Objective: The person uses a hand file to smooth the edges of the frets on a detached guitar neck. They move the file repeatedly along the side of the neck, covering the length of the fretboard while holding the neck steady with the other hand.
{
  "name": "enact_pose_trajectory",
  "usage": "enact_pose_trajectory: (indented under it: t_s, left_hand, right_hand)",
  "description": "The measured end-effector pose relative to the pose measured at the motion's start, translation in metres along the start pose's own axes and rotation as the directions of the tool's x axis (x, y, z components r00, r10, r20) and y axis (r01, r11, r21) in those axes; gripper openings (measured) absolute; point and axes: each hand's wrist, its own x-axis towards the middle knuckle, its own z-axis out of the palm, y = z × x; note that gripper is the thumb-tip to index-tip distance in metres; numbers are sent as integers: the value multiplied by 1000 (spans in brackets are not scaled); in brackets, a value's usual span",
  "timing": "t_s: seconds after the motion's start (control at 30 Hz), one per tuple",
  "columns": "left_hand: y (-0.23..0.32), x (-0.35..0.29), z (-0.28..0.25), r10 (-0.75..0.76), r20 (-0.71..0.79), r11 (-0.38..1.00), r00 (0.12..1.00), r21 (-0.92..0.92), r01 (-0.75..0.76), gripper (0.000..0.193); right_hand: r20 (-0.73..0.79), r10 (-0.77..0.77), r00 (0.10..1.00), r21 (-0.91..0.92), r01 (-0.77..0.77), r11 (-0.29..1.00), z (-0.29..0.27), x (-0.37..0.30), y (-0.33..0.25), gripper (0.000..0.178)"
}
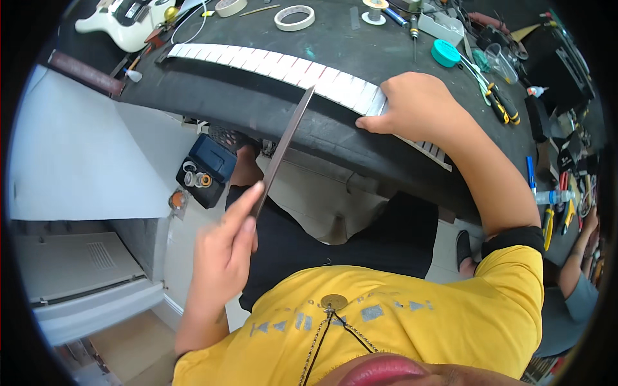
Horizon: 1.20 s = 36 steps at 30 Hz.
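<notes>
My left hand, a little blurred, is closed round the lower end of a long, narrow dark metal file. The file slants up and away, and its tip meets the near edge of a guitar neck. White tape strips cover most of the neck, with thin lines of fret between them. My right hand grips the neck toward its right end, thumb on the near side and fingers curled over the far side. Beyond that hand, bare frets show on the neck's end. The fingertips of my right hand are hidden.
The neck lies along the front of a dark workbench. Tape rolls, a white guitar body, a teal round container and yellow-black pliers lie around it. An open black case sits below. A co-worker's arm shows at right.
</notes>
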Motion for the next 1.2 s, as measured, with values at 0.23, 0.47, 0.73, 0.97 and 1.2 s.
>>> enact_pose_trajectory:
  t_s: [0.23,0.47,0.73,0.97,1.2]
  left_hand:
    - [-18,41,22,69,-4,998,998,12,-69,52]
    - [-7,115,38,282,-30,959,959,49,-280,45]
    - [12,130,40,158,73,983,985,86,-164,45]
    - [-18,71,26,193,37,970,980,145,-197,52]
    - [14,183,55,297,14,934,955,206,-293,43]
  right_hand:
    - [7,-23,1000,19,22,1000,0,-4,2,73]
    - [39,-15,999,-38,16,999,-2,3,-6,73]
    - [-34,-5,999,6,5,1000,5,-1,6,75]
    - [17,6,1000,-62,-5,998,-2,1,-5,73]
    - [-8,-9,1000,-17,9,1000,-1,0,-3,72]
